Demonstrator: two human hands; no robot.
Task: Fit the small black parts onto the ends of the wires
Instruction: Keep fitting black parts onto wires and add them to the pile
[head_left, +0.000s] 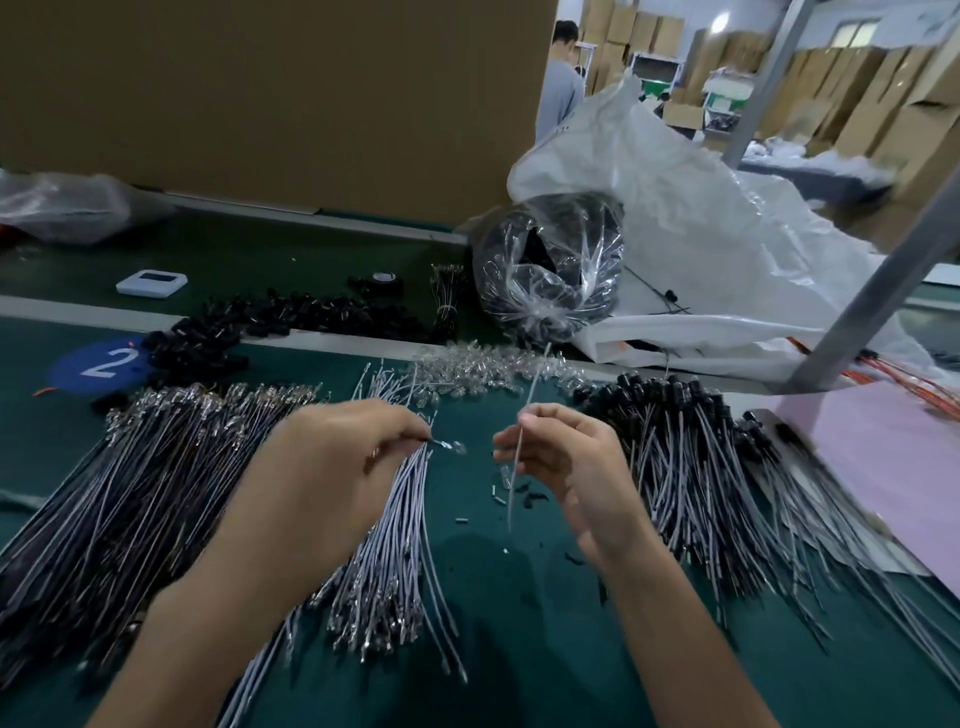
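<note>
My left hand (343, 457) pinches the metal-tipped end of a grey wire (415, 467) at the top of the middle bundle. Beside it, my right hand (566, 457) holds a single grey wire (525, 415) upright between thumb and fingers. A wide heap of bare wires (130, 483) lies to the left. On the right lie wires with black parts fitted (691, 452). Loose black parts (249, 322) are piled at the back left, and small clear parts (483, 366) at the back centre.
The green table (519, 597) carries a blue disc marked 2 (106, 364), a white device (150, 283), a clear bag of black parts (550, 270) and a large white sack (727, 234). A metal post (883, 291) rises at the right. Another person (561, 78) stands beyond.
</note>
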